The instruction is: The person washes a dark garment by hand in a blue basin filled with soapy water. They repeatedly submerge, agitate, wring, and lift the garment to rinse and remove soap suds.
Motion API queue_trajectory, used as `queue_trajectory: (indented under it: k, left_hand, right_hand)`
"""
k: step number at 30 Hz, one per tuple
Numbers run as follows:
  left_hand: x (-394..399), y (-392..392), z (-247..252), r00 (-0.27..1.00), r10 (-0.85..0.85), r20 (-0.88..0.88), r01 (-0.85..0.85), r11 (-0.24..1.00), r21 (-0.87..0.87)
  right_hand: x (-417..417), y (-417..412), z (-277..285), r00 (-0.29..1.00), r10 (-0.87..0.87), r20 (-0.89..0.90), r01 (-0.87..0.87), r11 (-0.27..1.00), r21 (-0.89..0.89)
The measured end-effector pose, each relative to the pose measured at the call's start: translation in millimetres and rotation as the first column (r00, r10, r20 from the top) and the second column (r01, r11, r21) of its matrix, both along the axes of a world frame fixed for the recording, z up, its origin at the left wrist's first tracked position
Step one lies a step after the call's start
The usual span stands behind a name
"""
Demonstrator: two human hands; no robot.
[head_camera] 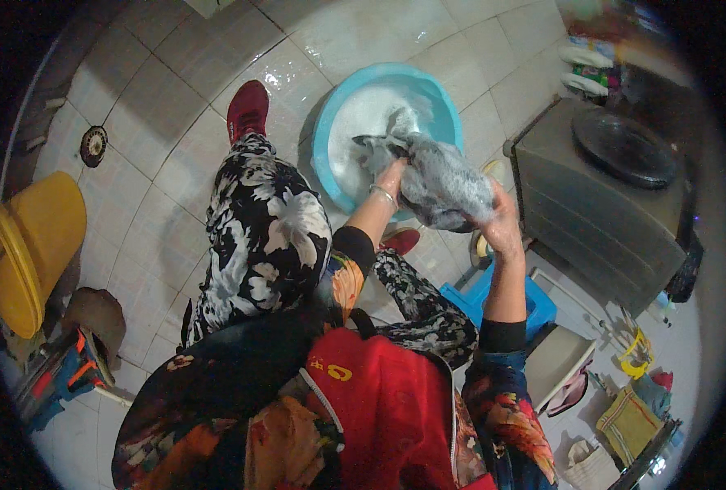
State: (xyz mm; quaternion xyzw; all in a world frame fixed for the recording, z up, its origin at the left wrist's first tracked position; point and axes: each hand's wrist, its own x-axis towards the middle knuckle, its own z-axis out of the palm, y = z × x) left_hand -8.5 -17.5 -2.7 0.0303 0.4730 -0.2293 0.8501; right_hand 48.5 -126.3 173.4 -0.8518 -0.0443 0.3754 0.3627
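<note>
A wet grey cloth [445,177] covered in suds is stretched between my two hands. My left hand [393,177], with a bracelet at the wrist, grips its near-left part. On the right side, my right hand [502,223] holds the other end. The bulk of the cloth hangs over the right rim of a light-blue plastic basin [328,138], and one end trails into it. White foam [363,113] fills much of the basin. Folds of cloth hide some of my fingers. Whether the cloth is a garment I cannot tell.
The basin stands on a wet tiled floor [173,122] with a round drain [94,146]. A dark grey cabinet-like appliance [595,202] is close on the right. A blue plastic stool [540,303] stands near my right forearm. At the left are a yellow bucket [62,226] and cleaning tools [81,373].
</note>
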Motion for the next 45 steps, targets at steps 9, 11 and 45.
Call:
queue_trajectory:
  k: [9,11,45]
  left_hand:
    - [1,-16,-100,0.987,0.122,0.105,-0.137,0.98,0.142]
    - [-3,-18,-113,0.995,-0.035,0.089,-0.001,0.927,0.374]
    - [5,-7,-86,0.92,0.277,0.277,-0.217,0.949,-0.229]
  right_hand:
    - [10,-45,-105,0.986,-0.165,0.003,0.165,0.986,-0.001]
    - [11,-61,-136,0.991,-0.131,0.019,0.132,0.986,-0.099]
    - [7,-4,-86,0.998,0.063,-0.001,-0.063,0.989,0.135]
